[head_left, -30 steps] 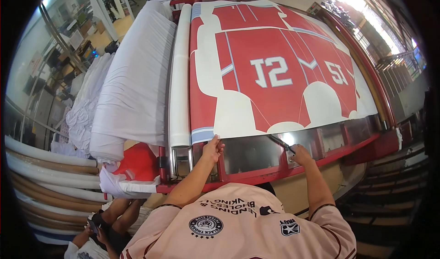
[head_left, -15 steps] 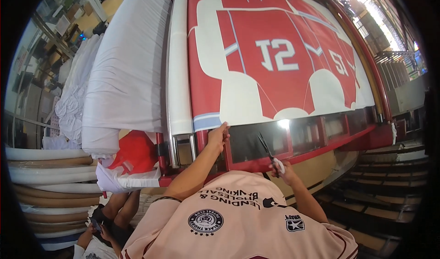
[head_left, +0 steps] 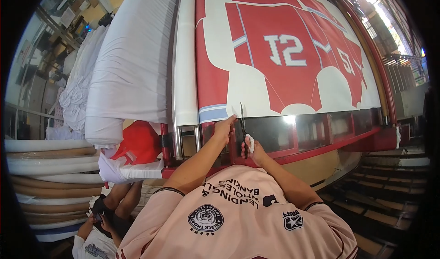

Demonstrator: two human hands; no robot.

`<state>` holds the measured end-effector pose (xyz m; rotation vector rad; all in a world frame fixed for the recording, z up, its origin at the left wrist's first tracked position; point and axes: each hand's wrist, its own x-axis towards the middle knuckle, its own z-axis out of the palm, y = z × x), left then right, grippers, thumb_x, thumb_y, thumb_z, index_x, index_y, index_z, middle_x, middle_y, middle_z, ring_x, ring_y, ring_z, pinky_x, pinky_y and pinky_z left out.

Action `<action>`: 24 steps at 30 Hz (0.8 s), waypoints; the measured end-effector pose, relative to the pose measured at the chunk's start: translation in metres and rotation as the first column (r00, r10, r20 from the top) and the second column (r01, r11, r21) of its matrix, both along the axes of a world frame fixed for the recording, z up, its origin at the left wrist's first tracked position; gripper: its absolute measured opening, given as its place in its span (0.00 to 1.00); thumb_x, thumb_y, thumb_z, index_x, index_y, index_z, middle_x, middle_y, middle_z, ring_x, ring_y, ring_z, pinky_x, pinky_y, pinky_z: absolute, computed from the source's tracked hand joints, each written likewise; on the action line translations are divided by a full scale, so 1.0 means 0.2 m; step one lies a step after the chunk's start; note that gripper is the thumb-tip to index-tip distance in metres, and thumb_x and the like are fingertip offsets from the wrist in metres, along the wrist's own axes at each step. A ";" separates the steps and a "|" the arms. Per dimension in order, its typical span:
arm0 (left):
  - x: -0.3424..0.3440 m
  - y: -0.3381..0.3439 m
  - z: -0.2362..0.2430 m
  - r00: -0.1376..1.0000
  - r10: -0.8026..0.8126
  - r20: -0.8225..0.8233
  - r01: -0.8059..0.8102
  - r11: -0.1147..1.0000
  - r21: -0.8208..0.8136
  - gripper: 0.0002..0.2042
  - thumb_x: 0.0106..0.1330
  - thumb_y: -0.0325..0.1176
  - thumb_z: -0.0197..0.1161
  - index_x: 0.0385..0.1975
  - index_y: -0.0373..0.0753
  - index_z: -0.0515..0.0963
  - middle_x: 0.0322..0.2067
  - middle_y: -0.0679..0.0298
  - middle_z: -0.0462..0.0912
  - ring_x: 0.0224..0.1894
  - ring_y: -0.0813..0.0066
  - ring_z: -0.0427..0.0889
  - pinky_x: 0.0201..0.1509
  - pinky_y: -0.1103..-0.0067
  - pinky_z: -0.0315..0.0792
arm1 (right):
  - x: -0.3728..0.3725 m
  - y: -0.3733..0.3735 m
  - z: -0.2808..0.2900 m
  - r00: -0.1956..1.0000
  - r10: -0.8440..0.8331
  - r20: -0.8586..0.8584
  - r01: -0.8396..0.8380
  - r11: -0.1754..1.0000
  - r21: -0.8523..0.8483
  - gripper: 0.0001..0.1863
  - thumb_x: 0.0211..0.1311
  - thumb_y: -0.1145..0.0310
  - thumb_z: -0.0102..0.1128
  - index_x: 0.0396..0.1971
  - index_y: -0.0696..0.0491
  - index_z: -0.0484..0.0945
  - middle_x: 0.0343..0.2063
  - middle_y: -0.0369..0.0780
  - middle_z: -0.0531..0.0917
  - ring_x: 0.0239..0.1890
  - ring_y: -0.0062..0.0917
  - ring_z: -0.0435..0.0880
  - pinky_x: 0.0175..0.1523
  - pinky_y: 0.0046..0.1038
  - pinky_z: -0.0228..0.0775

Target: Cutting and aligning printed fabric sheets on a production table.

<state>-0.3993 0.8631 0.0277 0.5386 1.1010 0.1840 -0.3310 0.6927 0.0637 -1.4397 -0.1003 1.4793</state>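
Note:
A wide white sheet (head_left: 251, 90) printed with red, mirrored jersey panels is spread over the red-framed machine. My left hand (head_left: 224, 129) pinches its near edge by the pale blue stripes at the lower left corner. Just right of it, my right hand (head_left: 253, 151) is closed round the handles of dark scissors (head_left: 243, 121), which have white wrapping on one grip. Their blades point away from me, and the tips overlap the white margin at the sheet's near edge. Whether the edge lies between the blades, I cannot tell.
A large roll of white fabric (head_left: 133, 62) stands left of the sheet, with red cloth (head_left: 140, 142) below it. Stacked rolls (head_left: 50, 160) fill the lower left, where a seated person (head_left: 103, 224) holds a phone. The machine's red rail (head_left: 311, 152) runs in front of me.
My right hand has brought the scissors left and up to the sheet's near edge, beside my left hand. The left hand keeps its hold; the whole view has shifted slightly.

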 end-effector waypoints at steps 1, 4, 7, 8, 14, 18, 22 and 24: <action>0.00 0.00 -0.01 1.000 0.010 0.003 -0.010 1.000 0.000 0.11 0.61 0.42 0.70 0.31 0.41 0.83 0.24 0.73 0.80 0.19 0.84 0.68 0.22 0.83 0.58 | -0.01 0.01 0.00 1.000 -0.021 0.004 0.021 1.000 0.001 0.24 0.65 0.42 0.57 0.29 0.50 0.73 0.22 0.33 0.75 0.23 0.24 0.77 0.29 0.27 0.69; -0.01 0.01 -0.04 1.000 -0.002 0.022 0.001 1.000 0.016 0.11 0.61 0.42 0.70 0.30 0.41 0.83 0.24 0.72 0.81 0.19 0.84 0.68 0.21 0.84 0.58 | -0.04 0.04 -0.01 0.999 -0.049 0.018 0.049 0.999 -0.009 0.21 0.66 0.46 0.58 0.30 0.50 0.73 0.23 0.34 0.75 0.23 0.24 0.77 0.28 0.26 0.70; -0.01 0.01 -0.05 1.000 -0.004 0.026 0.003 1.000 0.019 0.11 0.61 0.42 0.70 0.29 0.40 0.83 0.26 0.72 0.82 0.19 0.84 0.68 0.20 0.83 0.58 | -0.06 0.06 0.01 0.995 -0.078 0.062 0.080 0.996 -0.032 0.18 0.67 0.50 0.59 0.31 0.52 0.73 0.22 0.34 0.75 0.22 0.23 0.77 0.26 0.26 0.70; -0.01 0.01 -0.05 1.000 -0.010 0.023 0.010 1.000 0.018 0.11 0.61 0.41 0.70 0.29 0.40 0.83 0.26 0.72 0.82 0.19 0.84 0.69 0.20 0.83 0.58 | -0.08 0.08 0.03 0.991 -0.095 0.098 0.099 0.994 -0.042 0.18 0.68 0.52 0.59 0.31 0.52 0.73 0.22 0.34 0.75 0.22 0.22 0.77 0.26 0.25 0.70; -0.01 0.02 -0.05 1.000 -0.017 0.019 0.017 1.000 0.014 0.11 0.61 0.42 0.70 0.29 0.41 0.83 0.27 0.73 0.83 0.20 0.84 0.69 0.22 0.83 0.60 | -0.03 0.18 0.05 0.972 -0.070 0.222 0.081 0.996 -0.040 0.22 0.65 0.45 0.61 0.30 0.52 0.74 0.21 0.33 0.74 0.20 0.20 0.76 0.25 0.23 0.69; -0.03 0.03 -0.08 1.000 -0.022 0.009 0.022 1.000 0.015 0.12 0.60 0.41 0.71 0.32 0.38 0.83 0.32 0.68 0.86 0.20 0.82 0.71 0.20 0.84 0.60 | 0.09 0.32 0.08 0.967 -0.048 0.251 0.063 0.997 -0.054 0.23 0.64 0.45 0.62 0.29 0.52 0.74 0.21 0.32 0.74 0.20 0.20 0.75 0.25 0.23 0.68; -0.01 0.02 -0.04 1.000 -0.008 0.011 0.008 1.000 0.015 0.13 0.59 0.42 0.71 0.34 0.38 0.83 0.31 0.68 0.86 0.20 0.82 0.71 0.20 0.85 0.61 | 0.22 0.46 0.08 0.958 -0.045 0.282 0.060 0.997 -0.045 0.20 0.69 0.49 0.56 0.28 0.51 0.74 0.20 0.32 0.74 0.20 0.19 0.75 0.24 0.22 0.67; -0.01 0.03 -0.01 1.000 -0.020 0.001 0.020 1.000 0.016 0.13 0.60 0.41 0.71 0.35 0.38 0.83 0.32 0.68 0.86 0.20 0.82 0.71 0.21 0.85 0.61 | 0.29 0.53 0.09 0.956 -0.047 0.291 0.059 0.998 -0.033 0.17 0.72 0.55 0.49 0.28 0.50 0.74 0.20 0.31 0.74 0.19 0.19 0.74 0.24 0.22 0.66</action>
